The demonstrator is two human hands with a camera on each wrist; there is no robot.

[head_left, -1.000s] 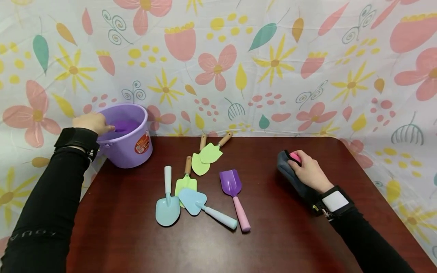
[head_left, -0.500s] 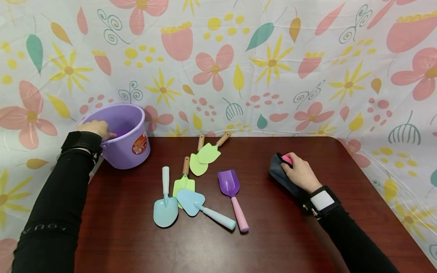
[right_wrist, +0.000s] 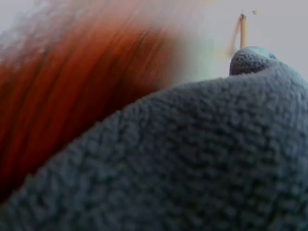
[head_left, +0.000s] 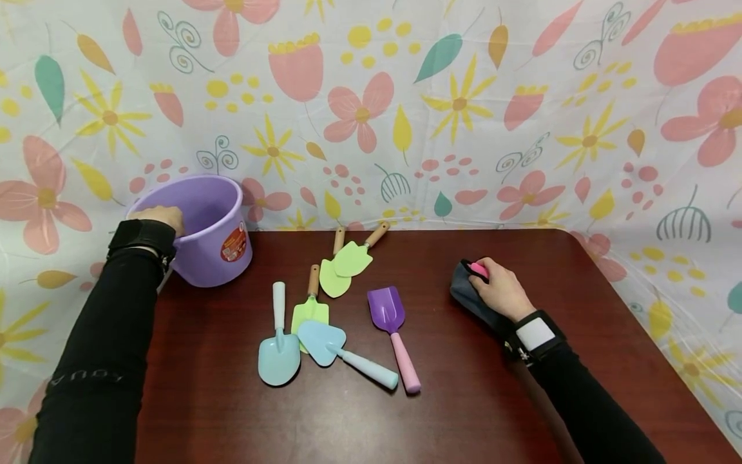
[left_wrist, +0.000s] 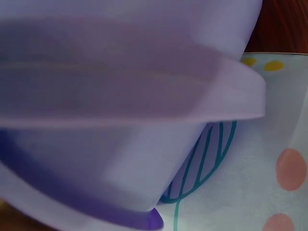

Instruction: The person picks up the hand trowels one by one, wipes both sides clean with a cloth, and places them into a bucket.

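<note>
The left hand (head_left: 158,218) grips the near-left rim of the purple bucket (head_left: 217,212), its fingers curled over the edge; the bucket stands at the far left corner of the desk (head_left: 452,412), and in the left wrist view its lilac wall (left_wrist: 130,86) fills most of the picture. The right hand (head_left: 500,291) lies on a dark grey fleece cloth (head_left: 464,291) toward the right side of the desk, fingers bent down over it, with something pink (head_left: 478,269) showing at the fingertips; whether the hand pinches the pink thing or only presses on it cannot be told. The right wrist view shows only the grey fleece (right_wrist: 192,159) close up. Between the two hands, in the middle of the desk, lie toy garden tools: two light green trowels (head_left: 346,261) with wooden handles nearest the far edge, overlapping each other; a green spade (head_left: 310,312) just in front of them; a light blue shovel (head_left: 279,351) and a light blue trowel (head_left: 324,340) partly over the spade's blade; and a purple scoop with a pink handle (head_left: 387,309) to their right. A flowered sheet (head_left: 406,116) hangs behind the desk.
</note>
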